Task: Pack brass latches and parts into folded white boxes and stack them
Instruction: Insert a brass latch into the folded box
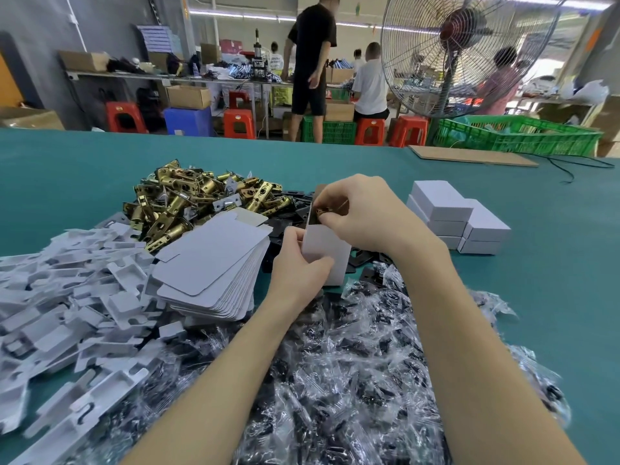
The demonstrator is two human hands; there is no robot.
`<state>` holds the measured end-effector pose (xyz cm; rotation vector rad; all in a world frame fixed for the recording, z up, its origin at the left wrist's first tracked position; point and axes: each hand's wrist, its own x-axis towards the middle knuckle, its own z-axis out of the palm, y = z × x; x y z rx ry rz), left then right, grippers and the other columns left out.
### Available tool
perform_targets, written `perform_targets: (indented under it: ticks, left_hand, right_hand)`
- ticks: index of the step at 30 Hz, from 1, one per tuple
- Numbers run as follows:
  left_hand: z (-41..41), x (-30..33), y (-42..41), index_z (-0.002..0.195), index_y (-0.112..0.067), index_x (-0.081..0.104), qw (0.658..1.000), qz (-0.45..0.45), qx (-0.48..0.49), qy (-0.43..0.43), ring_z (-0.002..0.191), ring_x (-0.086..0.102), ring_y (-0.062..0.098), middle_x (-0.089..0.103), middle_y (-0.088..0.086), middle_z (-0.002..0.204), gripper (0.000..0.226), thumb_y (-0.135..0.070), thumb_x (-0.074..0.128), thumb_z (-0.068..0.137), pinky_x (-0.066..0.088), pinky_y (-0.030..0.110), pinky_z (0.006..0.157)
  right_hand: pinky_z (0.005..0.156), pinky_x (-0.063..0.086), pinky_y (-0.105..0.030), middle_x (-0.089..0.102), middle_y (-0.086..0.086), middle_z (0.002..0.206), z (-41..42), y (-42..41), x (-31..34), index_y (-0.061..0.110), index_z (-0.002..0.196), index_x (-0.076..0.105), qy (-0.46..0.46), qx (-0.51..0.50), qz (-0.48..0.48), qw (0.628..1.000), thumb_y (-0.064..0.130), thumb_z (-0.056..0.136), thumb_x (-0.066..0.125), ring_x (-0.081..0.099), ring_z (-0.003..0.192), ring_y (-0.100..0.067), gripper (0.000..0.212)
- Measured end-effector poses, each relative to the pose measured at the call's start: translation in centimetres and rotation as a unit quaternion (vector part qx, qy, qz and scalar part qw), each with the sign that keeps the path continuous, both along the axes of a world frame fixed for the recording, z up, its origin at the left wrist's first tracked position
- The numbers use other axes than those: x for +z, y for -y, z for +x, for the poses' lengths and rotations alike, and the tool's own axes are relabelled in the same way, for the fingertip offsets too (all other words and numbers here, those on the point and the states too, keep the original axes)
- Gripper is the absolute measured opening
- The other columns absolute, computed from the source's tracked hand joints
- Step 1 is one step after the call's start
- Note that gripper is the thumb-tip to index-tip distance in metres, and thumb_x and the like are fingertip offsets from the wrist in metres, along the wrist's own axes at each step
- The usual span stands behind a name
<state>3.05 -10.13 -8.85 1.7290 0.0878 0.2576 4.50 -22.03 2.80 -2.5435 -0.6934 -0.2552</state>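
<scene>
Teal counter [84,169], crowded with stock. Left hand [297,263] has its grip wrapped around an upright white box [327,255], thumb across the front face, held over the clutter at centre. Right hand [359,209] sits at the box's open top, fingers pinched on a brass part [323,211] at the mouth; how far in it sits cannot be told. Pile of brass latches [188,199] lies behind and left of the box. Stack of flat white box blanks [211,266] just left of the left hand. White plastic trays [67,297] heaped at far left. Clear bags of dark parts [352,364] spread under both forearms. Closed white boxes [459,219] stacked in two layers to the right, well apart from the hands.
</scene>
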Motion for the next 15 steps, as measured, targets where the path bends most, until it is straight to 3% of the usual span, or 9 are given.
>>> perform_targets:
  ticks: [5,11,15]
  left_hand:
    - [-0.19,0.46,-0.08,0.099,-0.034,0.043,0.999,-0.045,-0.003,0.021,0.099,0.062,0.021,0.059,0.0,0.105,0.038,-0.022,0.06,0.067,0.058,0.04,0.074]
    - [-0.2,0.48,0.01,0.11,-0.028,0.045,0.992,-0.109,-0.058,-0.023,0.091,0.059,0.013,0.058,0.005,0.108,0.043,-0.006,0.068,0.082,0.048,0.011,0.053]
    - [-0.14,0.23,-0.1,0.12,-0.018,0.061,0.984,-0.136,-0.11,-0.038,0.095,0.07,0.013,0.071,0.005,0.111,0.064,-0.015,0.089,0.062,0.055,0.016,0.067]
  right_hand:
    - [0.089,0.057,-0.039,0.07,0.014,0.096,-0.14,0.24,0.39,0.037,0.104,0.076,0.036,0.0,0.001,0.999,0.027,0.094,0.065,0.067,0.098,-0.014,0.018]
    - [0.089,0.055,-0.033,0.066,0.012,0.091,0.56,0.69,0.03,0.027,0.106,0.077,0.016,0.029,0.017,0.999,0.018,0.096,0.063,0.063,0.091,-0.012,0.018]
    - [0.079,0.049,-0.016,0.066,0.01,0.093,0.72,0.73,-0.27,0.021,0.107,0.077,0.009,0.043,0.017,0.999,0.013,0.097,0.061,0.06,0.085,-0.005,0.021]
